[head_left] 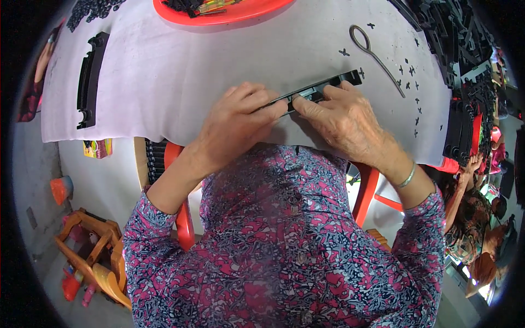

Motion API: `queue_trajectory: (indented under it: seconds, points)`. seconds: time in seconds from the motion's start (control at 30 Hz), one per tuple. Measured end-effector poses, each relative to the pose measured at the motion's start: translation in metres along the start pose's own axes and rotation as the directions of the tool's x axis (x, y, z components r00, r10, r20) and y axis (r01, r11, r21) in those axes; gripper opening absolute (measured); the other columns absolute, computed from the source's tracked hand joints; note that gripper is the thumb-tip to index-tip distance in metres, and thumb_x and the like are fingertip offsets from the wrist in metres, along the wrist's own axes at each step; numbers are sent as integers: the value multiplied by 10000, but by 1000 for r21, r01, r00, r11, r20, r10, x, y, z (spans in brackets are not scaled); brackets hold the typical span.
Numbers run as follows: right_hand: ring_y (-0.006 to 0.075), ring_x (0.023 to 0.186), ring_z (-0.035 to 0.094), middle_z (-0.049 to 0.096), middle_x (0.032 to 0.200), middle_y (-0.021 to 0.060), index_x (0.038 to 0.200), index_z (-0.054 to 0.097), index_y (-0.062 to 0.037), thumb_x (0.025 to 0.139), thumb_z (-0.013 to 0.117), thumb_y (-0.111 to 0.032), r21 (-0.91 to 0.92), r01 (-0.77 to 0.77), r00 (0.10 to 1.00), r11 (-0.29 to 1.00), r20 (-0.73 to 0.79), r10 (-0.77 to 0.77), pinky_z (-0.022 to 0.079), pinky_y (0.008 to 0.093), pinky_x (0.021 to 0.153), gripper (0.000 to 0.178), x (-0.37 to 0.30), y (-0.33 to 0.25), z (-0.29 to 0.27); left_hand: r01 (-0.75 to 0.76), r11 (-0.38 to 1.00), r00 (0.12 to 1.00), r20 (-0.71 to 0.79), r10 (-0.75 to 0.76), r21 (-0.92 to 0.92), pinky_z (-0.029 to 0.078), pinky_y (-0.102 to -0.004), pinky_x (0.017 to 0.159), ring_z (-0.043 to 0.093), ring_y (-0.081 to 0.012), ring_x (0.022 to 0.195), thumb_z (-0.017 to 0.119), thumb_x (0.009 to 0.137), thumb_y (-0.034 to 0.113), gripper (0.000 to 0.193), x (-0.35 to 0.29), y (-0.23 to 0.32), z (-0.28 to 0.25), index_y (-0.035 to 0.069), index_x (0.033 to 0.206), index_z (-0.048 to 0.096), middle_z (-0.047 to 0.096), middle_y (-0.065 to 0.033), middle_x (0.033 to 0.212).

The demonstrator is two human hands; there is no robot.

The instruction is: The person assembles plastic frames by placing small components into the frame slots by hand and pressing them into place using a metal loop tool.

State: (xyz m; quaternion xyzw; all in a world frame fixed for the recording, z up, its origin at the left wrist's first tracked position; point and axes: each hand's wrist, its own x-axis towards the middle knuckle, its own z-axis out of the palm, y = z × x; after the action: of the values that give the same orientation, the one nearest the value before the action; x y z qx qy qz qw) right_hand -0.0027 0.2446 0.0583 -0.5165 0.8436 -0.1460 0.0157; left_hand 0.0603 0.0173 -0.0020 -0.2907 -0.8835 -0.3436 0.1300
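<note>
Person, both hands bare: left hand [235, 117], right hand [350, 120]. Top [328, 240]: all-over busy print, irregular small shapes, hot pink patches on dark navy, with grey and whitish bits mixed in. Same print on left sleeve [150, 251] and right sleeve [418, 240]. Both end on the forearm, plain edge, loose cut, some folds. Right wrist: thin band [407, 175], pale, looks like a bracelet; material unclear. Print goes hazy down the front, left of centre.
</note>
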Motion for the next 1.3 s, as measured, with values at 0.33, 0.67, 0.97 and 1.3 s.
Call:
queue_trajectory:
  seconds: [0.33,0.67,0.97,1.3]
  points:
    - [296,694,621,572,627,128,932,598,-41,801,666,-132,-19,89,988,996,129,-86,473,425,701,173,8,4,-11,10,999,1000,24,-12,46,495,-401,842,594,-306,979,705,737,55,366,3,4,-4,81,1100,667,638,-84,1055]
    - [275,716,602,605,616,104,959,629,-54,776,660,-160,60,-91,994,994,-63,95,417,407,675,214,-2,-13,7,168,916,982,-21,-189,-365,499,-373,773,602,-303,903,694,736,-15,320,16,14,-17,14,1052,646,617,-116,986]
    - [239,684,497,539,656,71,1013,663,-49,751,643,-86,231,-139,965,963,-188,184,395,382,705,265,-6,-16,19,179,952,981,118,-154,-248,486,-385,727,595,-344,824,593,726,-66,378,53,6,-8,-15,1100,594,574,-159,930]
    - [232,696,534,555,712,101,1034,654,-9,830,608,-47,316,-256,930,914,-176,322,426,366,694,212,-9,-17,17,337,909,939,157,-305,-245,453,-395,660,571,-331,736,599,748,-6,258,63,12,-2,-14,1002,642,551,-156,812]
